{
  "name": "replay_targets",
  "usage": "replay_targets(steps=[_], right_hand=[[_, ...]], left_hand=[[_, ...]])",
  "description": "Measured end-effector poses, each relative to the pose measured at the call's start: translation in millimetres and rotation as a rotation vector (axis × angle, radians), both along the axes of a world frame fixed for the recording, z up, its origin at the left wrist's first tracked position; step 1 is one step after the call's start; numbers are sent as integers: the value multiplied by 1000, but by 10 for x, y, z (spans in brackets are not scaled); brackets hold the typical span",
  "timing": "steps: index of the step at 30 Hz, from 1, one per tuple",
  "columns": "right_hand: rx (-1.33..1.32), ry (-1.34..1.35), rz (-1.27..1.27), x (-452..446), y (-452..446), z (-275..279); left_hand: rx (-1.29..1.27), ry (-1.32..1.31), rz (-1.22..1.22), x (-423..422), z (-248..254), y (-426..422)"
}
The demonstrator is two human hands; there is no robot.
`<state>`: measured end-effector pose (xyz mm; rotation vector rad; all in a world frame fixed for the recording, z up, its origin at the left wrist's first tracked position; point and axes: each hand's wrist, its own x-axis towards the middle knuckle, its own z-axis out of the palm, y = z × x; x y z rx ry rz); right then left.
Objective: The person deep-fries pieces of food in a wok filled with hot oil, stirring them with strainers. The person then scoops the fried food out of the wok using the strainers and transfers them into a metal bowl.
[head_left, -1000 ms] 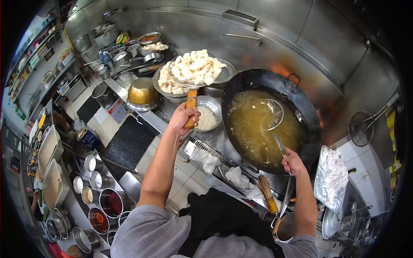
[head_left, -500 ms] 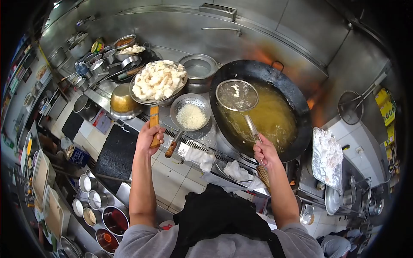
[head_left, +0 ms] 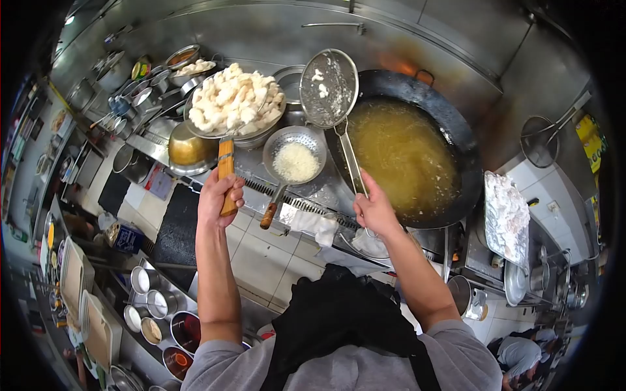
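Note:
My left hand (head_left: 220,197) is closed around the wooden handle of a strainer (head_left: 226,166) heaped with pale battered pieces (head_left: 235,101). My right hand (head_left: 375,207) grips the metal handle of a fine mesh skimmer (head_left: 329,88), which carries a few small white bits. The skimmer head is up beside the wok's left rim, over a round metal pot (head_left: 291,81). Yellowish oil (head_left: 404,159) fills the large black wok (head_left: 460,124). Between my hands, a perforated ladle (head_left: 268,153) with a brown handle rests on the counter, holding small pale crumbs (head_left: 295,161).
An upturned golden bowl (head_left: 189,144) sits left of the strainer. Right of the wok is a foil-lined tray (head_left: 494,228) of white floured pieces. White cloths (head_left: 314,226) lie along the counter's front edge. Pots of sauce (head_left: 186,329) stand lower left. A person (head_left: 520,355) is at lower right.
The skimmer has risen out of the oil and swung left beyond the wok's rim. My left hand and its loaded strainer first moved left and now sit slightly higher.

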<state>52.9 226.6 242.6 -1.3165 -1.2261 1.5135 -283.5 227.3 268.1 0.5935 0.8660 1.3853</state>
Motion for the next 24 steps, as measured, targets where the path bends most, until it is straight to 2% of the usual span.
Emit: replay_targets(steps=[1,3,5,7,8,10,12,19,21,22,24], right_hand=[[80,-117,3,-61,16,-144],[359,-593,11,-247,-27,-262],[469,-644,-9,-410,-74,-721],[71,-906,165,-543,-123,-881],[27,-966,193,-540,-120,-1145],[79,-999,194,-429,-155,-1634],[143,-1022,193,-378,-199,-1713],[201,-942,123,-382,-276,-1175],[479,-742,79,-353,-301,-1108],[476,-747,69,-348,-319,-1066],[546,-498,161,-344,-368,-986]], left_hand=[[3,20,2,-5,34,-4],[4,11,14,-27,59,-21],[16,12,13,-43,70,-42],[17,13,15,-61,76,-79],[19,19,10,-76,56,-101],[3,18,17,-110,-1,-170],[0,55,13,-178,-102,-273],[-148,191,11,-183,-707,-897],[-205,188,-33,-175,-943,-1081],[-202,187,-45,-167,-1009,-1175],[-214,128,-167,-120,-1127,-1299]])
